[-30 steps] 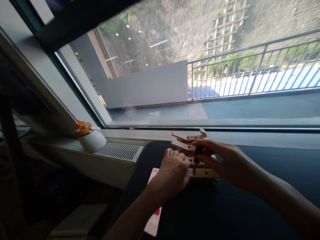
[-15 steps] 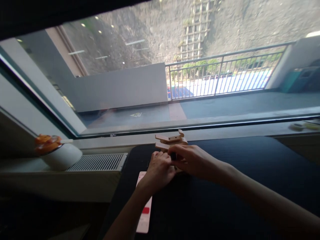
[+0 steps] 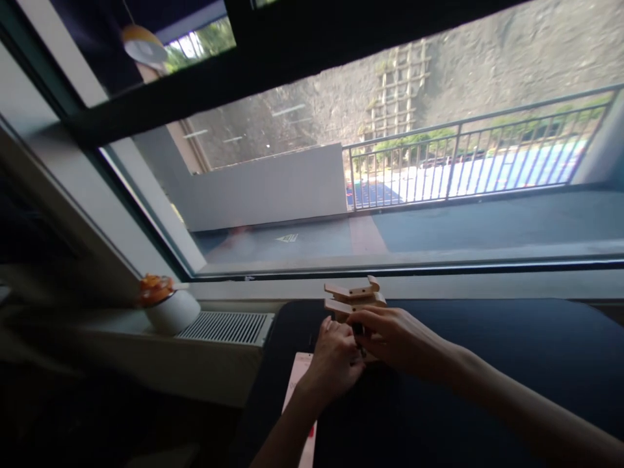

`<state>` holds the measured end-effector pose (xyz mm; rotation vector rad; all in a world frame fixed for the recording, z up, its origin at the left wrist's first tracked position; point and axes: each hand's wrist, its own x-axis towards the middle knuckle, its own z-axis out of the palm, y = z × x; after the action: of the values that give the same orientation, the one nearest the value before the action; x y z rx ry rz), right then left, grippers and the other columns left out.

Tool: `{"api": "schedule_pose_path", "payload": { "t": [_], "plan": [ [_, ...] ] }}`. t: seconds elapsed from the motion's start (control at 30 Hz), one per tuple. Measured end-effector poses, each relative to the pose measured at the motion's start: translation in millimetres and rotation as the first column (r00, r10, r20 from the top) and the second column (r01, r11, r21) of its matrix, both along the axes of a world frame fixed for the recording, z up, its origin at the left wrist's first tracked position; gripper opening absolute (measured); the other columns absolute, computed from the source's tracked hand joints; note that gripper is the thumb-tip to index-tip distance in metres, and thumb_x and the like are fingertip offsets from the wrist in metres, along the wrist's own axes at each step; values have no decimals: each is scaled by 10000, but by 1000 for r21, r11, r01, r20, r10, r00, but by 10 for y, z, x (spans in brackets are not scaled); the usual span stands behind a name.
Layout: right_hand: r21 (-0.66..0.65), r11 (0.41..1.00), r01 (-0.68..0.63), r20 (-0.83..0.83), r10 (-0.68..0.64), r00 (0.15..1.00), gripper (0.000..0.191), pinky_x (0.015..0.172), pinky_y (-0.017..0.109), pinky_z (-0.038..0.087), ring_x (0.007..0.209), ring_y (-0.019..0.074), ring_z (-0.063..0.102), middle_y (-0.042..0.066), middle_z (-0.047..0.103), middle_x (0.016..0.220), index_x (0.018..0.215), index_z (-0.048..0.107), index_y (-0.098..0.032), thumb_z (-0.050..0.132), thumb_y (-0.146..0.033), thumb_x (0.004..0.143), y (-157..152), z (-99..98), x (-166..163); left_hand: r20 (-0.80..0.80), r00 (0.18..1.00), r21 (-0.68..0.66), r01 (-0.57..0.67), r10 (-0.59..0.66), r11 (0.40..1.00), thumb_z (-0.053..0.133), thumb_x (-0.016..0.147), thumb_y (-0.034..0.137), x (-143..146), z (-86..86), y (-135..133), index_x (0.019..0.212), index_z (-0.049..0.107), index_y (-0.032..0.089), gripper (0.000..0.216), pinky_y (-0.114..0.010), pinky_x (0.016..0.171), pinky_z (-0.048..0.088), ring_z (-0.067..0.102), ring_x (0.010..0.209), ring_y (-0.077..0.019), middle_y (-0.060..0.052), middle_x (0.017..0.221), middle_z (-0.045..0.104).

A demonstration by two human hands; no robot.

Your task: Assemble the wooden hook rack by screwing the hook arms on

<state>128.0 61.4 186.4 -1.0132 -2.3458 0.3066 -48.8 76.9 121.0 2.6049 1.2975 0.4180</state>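
Wooden assembly (image 3: 340,306), 2 upper bars (image 3: 357,292) exposed, on the black table (image 3: 439,422) near its far edge. Right hand (image 3: 390,333) closed around a dark tool (image 3: 358,329) over the table; left hand (image 3: 337,353) curled against the assembly, its grip undeterminable. Phone (image 3: 296,372) at the table's left; white pot (image 3: 175,312) beyond that side.

At lower left I see a white pot (image 3: 175,313) with an orange top near a vent grille (image 3: 227,327); a railing (image 3: 453,162) spans upper right, a lamp (image 3: 143,44) hangs upper left.
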Motion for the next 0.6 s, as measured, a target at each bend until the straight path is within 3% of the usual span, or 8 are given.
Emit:
{"api": "schedule_pose_path", "payload": {
  "t": [0.27,0.43,0.6],
  "plan": [
    [53,998,-35,-13,36,999,261,729,326,573,896,237,744,100,780,1031,1086,712,-193,558,-96,899,70,-90,18,26,999,-13,-38,38,999,713,797,287,-4,0,9,1009,736,207,228,-514,1176,297,595,1159,-269,-67,1160,697],
    [76,997,-27,-44,31,999,365,723,303,575,901,225,751,101,774,1099,1165,682,-205,501,-56,885,49,-127,68,-44,999,-9,-24,24,1000,720,806,340,-26,56,0,1043,722,240,257,-586,1192,235,571,1176,-278,-55,1167,681],
    [104,995,-8,-68,16,998,361,742,287,586,909,213,757,81,779,1104,1187,681,-234,500,-96,907,71,-183,88,-72,997,0,-1,1,1000,711,811,349,20,-16,40,1085,715,224,301,-627,1192,206,558,1203,-300,-86,1186,683]
  ]
}}
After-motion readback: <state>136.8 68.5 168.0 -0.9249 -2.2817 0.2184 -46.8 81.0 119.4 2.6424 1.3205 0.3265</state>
